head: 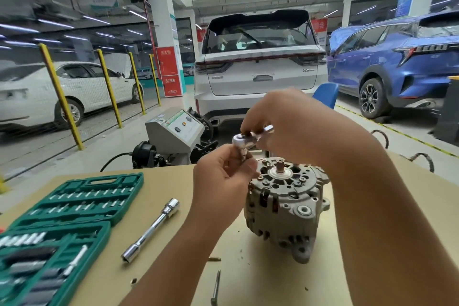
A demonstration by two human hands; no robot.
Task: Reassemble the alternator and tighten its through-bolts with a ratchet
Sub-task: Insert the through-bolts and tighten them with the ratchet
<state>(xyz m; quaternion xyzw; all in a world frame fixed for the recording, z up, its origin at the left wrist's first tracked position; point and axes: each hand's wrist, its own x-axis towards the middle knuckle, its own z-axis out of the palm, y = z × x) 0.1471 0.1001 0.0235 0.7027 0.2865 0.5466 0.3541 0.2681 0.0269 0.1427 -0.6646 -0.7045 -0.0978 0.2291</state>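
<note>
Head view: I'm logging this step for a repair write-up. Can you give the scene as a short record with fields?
left hand: pinches the socket under the ratchet head
right hand: grips the ratchet handle
ratchet: held in the air above the alternator, not on a bolt
alternator: upright on the table, shaft end up
extension bar: lies on the table, left of the alternator
socket set: open, at the table's left
long bolt: lies near the front edge

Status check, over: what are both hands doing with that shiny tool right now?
Right hand grips ratchet; left hand pinches the socket under its head. Alternator upright on table, ratchet held above it. Nothing in between.
</note>
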